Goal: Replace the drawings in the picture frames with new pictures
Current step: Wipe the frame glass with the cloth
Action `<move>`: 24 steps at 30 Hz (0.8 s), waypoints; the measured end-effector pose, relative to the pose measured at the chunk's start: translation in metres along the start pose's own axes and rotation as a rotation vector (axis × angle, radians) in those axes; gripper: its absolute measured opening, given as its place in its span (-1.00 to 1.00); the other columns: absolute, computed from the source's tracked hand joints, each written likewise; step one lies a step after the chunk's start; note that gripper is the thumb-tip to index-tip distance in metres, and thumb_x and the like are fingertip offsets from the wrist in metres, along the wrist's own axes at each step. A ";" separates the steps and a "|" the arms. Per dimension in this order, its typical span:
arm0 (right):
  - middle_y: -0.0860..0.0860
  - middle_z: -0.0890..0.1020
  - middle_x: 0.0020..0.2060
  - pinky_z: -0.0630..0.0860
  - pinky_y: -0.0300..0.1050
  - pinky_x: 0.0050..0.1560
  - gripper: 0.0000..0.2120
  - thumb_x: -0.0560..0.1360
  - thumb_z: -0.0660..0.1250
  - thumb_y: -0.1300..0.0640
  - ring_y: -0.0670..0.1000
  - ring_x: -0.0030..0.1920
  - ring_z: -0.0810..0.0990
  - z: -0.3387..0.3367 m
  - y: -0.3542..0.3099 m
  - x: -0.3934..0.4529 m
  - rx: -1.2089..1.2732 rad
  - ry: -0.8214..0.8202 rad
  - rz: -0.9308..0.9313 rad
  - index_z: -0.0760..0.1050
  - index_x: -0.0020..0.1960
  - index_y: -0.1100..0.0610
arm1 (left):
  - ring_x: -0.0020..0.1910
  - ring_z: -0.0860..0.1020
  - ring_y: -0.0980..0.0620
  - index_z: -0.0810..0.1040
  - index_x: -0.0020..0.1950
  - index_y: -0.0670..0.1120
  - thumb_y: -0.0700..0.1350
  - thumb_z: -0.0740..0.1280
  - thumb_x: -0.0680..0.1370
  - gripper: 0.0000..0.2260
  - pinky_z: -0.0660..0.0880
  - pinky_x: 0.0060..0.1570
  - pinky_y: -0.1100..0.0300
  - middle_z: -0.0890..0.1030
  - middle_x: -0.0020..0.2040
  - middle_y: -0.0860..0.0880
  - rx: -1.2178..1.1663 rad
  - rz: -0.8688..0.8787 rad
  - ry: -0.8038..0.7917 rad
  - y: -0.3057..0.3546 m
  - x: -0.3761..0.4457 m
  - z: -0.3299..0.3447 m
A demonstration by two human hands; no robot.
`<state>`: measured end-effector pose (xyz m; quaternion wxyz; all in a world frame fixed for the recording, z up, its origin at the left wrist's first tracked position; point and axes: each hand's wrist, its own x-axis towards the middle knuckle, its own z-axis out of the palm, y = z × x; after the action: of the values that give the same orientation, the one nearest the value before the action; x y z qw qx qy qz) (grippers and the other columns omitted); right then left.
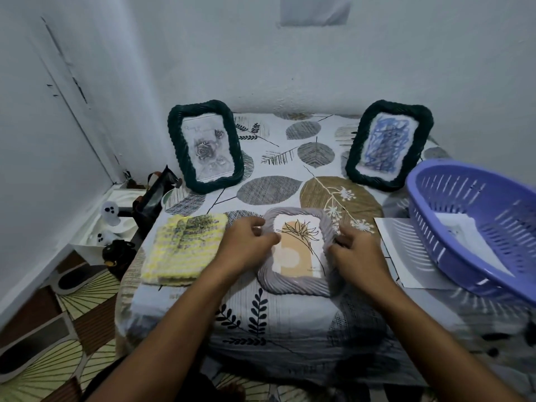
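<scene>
Hands: left hand [249, 242] and right hand [355, 250] are pinching the grey frame [293, 282] at its side edges.
Frame: lying flat between yellow frame [185, 248] and basket [475, 224].
Handling: probably light, soft-wrapped; gripping the rim is sparing the picture [298, 250].

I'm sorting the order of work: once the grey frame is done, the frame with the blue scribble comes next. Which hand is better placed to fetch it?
The right hand. The scribble frame stands at the far right of the table, on that hand's side. The left hand, on the grey frame, would have to cross over.
</scene>
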<state>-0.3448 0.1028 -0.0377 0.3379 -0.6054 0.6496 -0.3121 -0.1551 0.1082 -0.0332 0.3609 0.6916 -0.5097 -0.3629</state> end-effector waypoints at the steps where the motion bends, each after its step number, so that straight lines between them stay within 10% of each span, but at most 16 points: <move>1: 0.18 0.63 0.08 0.50 0.08 0.14 -0.67 0.47 0.30 0.32 0.14 0.06 0.58 -0.001 -0.001 0.000 0.102 -0.002 0.023 0.49 0.23 0.24 | 0.08 0.60 0.00 0.53 0.26 -0.19 -0.08 0.46 0.36 -0.51 0.51 0.19 0.03 0.63 0.12 -0.13 -0.060 -0.010 0.016 -0.001 0.000 -0.001; 7: 0.01 0.60 0.06 0.52 -0.43 -0.11 -0.47 0.43 0.40 0.36 -0.23 -0.06 0.56 -0.007 -0.005 0.000 0.455 0.166 -0.053 0.39 0.37 0.24 | 0.04 0.62 -0.04 0.58 0.09 -0.12 -0.42 0.41 0.38 -0.65 0.58 0.03 0.01 0.64 0.07 -0.03 -0.494 0.023 0.226 0.002 0.001 -0.007; 14: 0.01 0.62 -0.02 0.59 -0.17 0.03 -0.50 0.43 0.37 0.41 -0.11 -0.10 0.62 -0.003 -0.012 0.008 0.813 0.186 0.000 0.43 0.34 0.22 | -0.05 0.60 -0.01 0.47 0.25 -0.27 -0.46 0.32 0.43 -0.61 0.55 0.03 0.14 0.61 0.06 -0.16 -1.119 -0.164 0.146 0.009 0.004 -0.010; 20: 0.12 0.67 -0.01 0.63 -0.12 -0.04 -0.61 0.44 0.29 0.46 0.06 -0.04 0.65 -0.002 -0.011 0.014 1.121 0.038 0.064 0.50 0.23 0.23 | -0.30 0.66 0.05 0.53 0.08 -0.30 -0.48 0.28 0.44 -0.75 0.62 -0.15 0.22 0.68 -0.26 -0.13 -1.232 -0.153 0.082 0.008 0.006 -0.008; 24: 0.14 0.64 -0.08 0.57 0.04 0.04 -0.66 0.45 0.28 0.41 0.09 -0.12 0.60 -0.005 -0.010 0.015 1.144 -0.103 0.037 0.52 0.16 0.13 | -0.22 0.64 0.01 0.53 0.13 -0.32 -0.48 0.28 0.43 -0.71 0.59 -0.02 0.12 0.63 -0.11 -0.18 -1.259 -0.130 0.080 0.006 0.009 -0.009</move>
<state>-0.3435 0.0871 -0.0274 0.6481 -0.3292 0.3707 -0.5781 -0.1482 0.0995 -0.0246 0.6946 0.3892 -0.1417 -0.5882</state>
